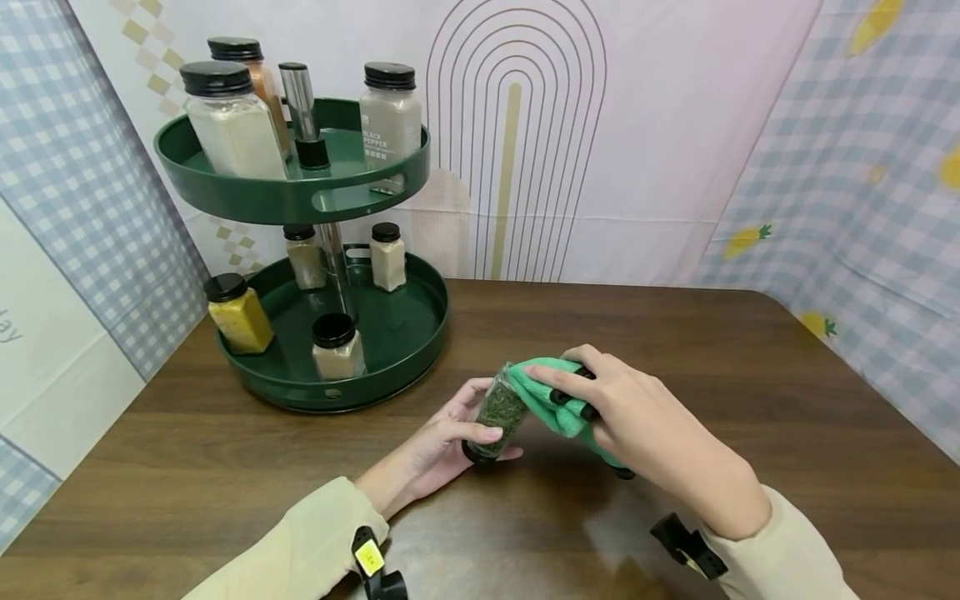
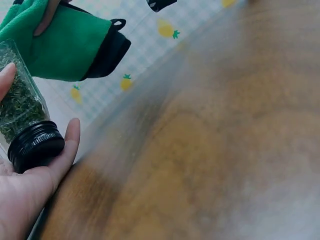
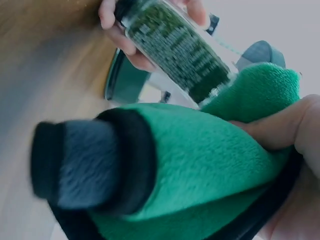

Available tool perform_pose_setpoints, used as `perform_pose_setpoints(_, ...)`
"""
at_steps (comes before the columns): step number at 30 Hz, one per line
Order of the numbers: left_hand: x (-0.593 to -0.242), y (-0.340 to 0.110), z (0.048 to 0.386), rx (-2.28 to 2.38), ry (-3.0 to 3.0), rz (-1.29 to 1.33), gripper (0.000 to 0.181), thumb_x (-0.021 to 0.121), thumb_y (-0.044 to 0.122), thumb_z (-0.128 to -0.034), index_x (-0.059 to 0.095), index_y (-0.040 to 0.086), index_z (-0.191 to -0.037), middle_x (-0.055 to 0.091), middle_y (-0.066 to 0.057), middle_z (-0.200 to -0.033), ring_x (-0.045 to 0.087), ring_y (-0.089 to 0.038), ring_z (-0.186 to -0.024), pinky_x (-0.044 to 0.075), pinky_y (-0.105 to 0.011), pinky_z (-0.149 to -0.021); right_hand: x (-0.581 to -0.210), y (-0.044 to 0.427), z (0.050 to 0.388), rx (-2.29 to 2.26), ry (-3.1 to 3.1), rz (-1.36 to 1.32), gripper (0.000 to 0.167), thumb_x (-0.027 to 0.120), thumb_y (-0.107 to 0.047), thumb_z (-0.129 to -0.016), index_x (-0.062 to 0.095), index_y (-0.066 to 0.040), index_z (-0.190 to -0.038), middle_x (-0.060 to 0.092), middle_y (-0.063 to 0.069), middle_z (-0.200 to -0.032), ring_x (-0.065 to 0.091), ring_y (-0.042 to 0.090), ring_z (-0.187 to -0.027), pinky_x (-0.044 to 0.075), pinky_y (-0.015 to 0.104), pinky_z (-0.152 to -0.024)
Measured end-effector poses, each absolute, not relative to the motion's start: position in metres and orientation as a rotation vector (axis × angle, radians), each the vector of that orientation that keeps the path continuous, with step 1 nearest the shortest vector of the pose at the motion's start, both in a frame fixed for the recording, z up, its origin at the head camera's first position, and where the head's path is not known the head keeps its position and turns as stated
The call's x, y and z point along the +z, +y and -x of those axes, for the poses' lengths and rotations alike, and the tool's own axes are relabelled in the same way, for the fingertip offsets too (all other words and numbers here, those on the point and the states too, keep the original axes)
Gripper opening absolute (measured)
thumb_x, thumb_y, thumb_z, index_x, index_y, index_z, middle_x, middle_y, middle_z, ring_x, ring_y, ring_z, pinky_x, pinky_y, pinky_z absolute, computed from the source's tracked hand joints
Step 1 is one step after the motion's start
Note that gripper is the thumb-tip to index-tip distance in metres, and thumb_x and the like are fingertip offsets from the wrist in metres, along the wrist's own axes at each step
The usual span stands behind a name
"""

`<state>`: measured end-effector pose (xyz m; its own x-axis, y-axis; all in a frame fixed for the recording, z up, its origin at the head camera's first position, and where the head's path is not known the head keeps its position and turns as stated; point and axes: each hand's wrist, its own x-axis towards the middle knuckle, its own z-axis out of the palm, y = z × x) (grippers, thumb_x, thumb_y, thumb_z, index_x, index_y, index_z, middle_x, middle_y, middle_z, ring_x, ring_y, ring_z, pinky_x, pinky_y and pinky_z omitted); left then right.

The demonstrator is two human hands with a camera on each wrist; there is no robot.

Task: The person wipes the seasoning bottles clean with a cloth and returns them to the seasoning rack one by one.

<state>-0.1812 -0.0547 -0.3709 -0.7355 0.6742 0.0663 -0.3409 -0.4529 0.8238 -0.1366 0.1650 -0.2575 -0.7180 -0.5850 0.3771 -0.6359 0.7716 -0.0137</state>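
A clear spice jar (image 1: 501,414) of dried green herbs is gripped in my left hand (image 1: 448,437), tilted with its black lid (image 2: 36,145) pointing down. My right hand (image 1: 626,408) holds a bunched green cloth (image 1: 551,400) with black edging against the jar's raised base end. In the right wrist view, the cloth (image 3: 200,160) fills the foreground and touches the jar (image 3: 177,50), whose side carries small print. My left thumb lies across the jar's side.
A two-tier green turntable rack (image 1: 330,396) stands at the left. Its upper tray (image 1: 247,200) bears large jars, including a black pepper jar (image 1: 390,125); the lower one bears several small jars. A yellow jar (image 1: 240,315) leans at the lower rim. Wooden table (image 1: 750,375) extends rightward.
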Motion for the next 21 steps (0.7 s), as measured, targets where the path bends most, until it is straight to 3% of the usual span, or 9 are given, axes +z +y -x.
perform_pose_setpoints(5, -0.371, -0.055, 0.181, 2.181, 1.128, -0.551, 0.053, 0.055, -0.008, -0.0800, 0.046, 0.025, -0.120, 0.047, 0.001, -0.128, 0.048, -0.017, -0.116, 0.041, -0.052, -0.097, -0.248, 0.173, 0.134, 0.174, -2.674, -0.978, 0.070, 0.055, 0.015, -0.075, 0.058, -0.034, -0.124, 0.056, -0.001, -0.107, 0.057, 0.014, -0.080, 0.046, 0.030, -0.064)
perform_pose_setpoints(13, -0.369, -0.055, 0.180, 2.149, 1.168, -0.515, 0.055, 0.055, -0.012, -0.0763, 0.049, 0.026, -0.116, 0.046, 0.001, -0.128, 0.048, -0.018, -0.115, 0.042, -0.049, -0.098, -0.238, 0.188, 0.131, 0.140, -2.725, -0.991, 0.072, 0.046, 0.018, -0.074, 0.060, -0.034, -0.121, 0.056, -0.007, -0.103, 0.052, 0.006, -0.074, 0.042, 0.024, -0.062)
perform_pose_setpoints(16, -0.370, -0.055, 0.181, 2.134, 1.180, -0.528, 0.055, 0.055, -0.011, -0.0766, 0.049, 0.026, -0.117, 0.047, 0.000, -0.127, 0.049, -0.018, -0.114, 0.043, -0.047, -0.097, -0.239, 0.189, 0.134, 0.202, -2.678, -0.972, 0.069, 0.048, 0.016, -0.077, 0.057, -0.032, -0.125, 0.056, -0.007, -0.106, 0.056, 0.008, -0.080, 0.045, 0.027, -0.066)
perform_pose_setpoints(21, -0.373, -0.056, 0.181, 2.060, 1.257, -0.609, 0.055, 0.058, -0.009, -0.0764, 0.050, 0.027, -0.117, 0.049, -0.001, -0.120, 0.055, -0.019, -0.105, 0.047, -0.035, -0.092, -0.248, 0.180, 0.139, 0.327, -2.650, -1.033, 0.068, 0.050, 0.013, -0.079, 0.051, -0.030, -0.132, 0.055, -0.006, -0.114, 0.059, 0.008, -0.090, 0.049, 0.030, -0.074)
